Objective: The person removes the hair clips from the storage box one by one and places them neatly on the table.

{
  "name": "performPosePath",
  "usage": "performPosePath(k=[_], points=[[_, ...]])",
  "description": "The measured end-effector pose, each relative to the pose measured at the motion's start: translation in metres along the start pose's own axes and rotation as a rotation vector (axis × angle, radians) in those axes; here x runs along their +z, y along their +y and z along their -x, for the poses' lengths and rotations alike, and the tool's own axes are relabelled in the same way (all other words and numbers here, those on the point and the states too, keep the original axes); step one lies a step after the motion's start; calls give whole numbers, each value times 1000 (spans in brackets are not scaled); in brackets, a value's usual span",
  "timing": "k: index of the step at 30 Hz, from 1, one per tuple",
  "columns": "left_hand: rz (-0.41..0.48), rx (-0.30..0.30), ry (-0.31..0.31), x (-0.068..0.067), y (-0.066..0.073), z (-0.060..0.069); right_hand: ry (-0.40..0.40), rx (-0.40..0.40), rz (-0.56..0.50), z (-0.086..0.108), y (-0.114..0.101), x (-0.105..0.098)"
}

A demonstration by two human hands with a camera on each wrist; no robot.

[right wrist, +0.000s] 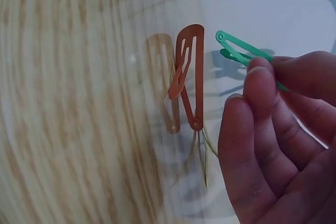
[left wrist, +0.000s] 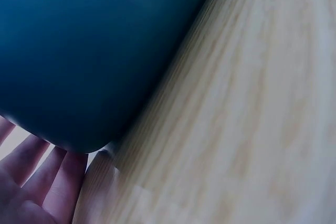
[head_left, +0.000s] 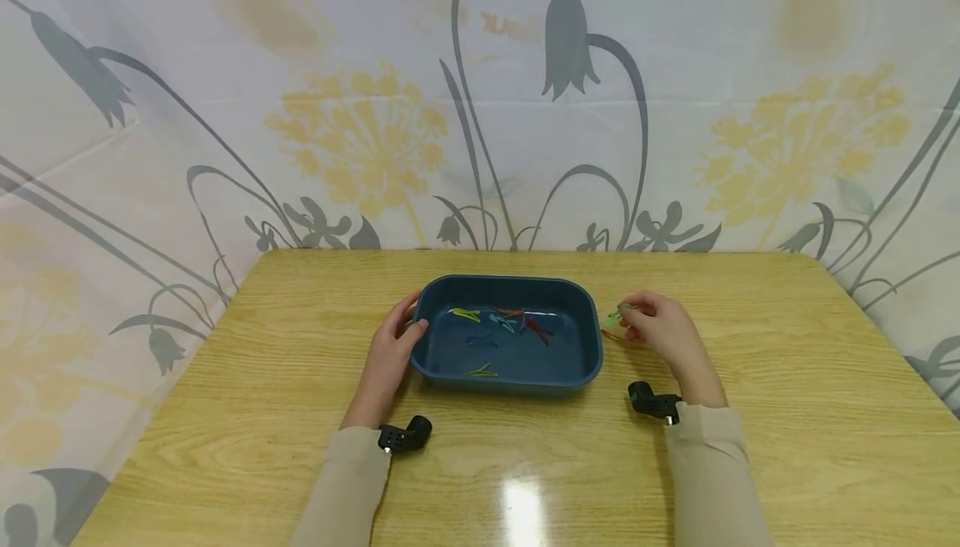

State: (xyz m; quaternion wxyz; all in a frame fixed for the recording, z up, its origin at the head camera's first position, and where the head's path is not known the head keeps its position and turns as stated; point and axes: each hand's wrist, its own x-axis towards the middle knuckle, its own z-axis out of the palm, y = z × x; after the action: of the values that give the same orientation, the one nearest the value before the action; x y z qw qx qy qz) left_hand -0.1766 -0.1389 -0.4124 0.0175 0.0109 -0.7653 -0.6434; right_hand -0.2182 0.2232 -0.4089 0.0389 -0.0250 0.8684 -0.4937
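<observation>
A dark blue plastic bin [head_left: 510, 384] stands on the table. My left hand [head_left: 393, 334] holds its left wall, with the thumb over the rim and the fingers along the outside. In the left wrist view those fingers [left wrist: 63, 182] touch the bin's outer corner. To the right of the bin, my right hand [head_left: 660, 326] pinches a green snap hair clip [right wrist: 244, 48] between thumb and fingertips. Just beyond the fingertips is an orange-brown hair clip [right wrist: 197, 77] on the table, with a thin yellowish clip [right wrist: 206, 166] by its end.
Inside the bin lie several hair clips, among them a yellow one [head_left: 465, 313], a light blue one [head_left: 502, 323], a red one [head_left: 537, 330], a dark blue one [head_left: 480, 341] and a yellow-green one [head_left: 482, 372]. A flowered cloth [head_left: 510, 138] hangs behind the wooden table [head_left: 465, 472].
</observation>
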Motion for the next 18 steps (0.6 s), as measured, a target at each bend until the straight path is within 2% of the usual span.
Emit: performPosePath(k=[2,11,18], points=[[0,0,0,1,2,2,-3,18,0,0,2,0],[-3,25,17,-1,-22,-10,-9,45,2,-1,8,1],[-9,30,26,0,-24,-11,28,79,-8,0,10,0]])
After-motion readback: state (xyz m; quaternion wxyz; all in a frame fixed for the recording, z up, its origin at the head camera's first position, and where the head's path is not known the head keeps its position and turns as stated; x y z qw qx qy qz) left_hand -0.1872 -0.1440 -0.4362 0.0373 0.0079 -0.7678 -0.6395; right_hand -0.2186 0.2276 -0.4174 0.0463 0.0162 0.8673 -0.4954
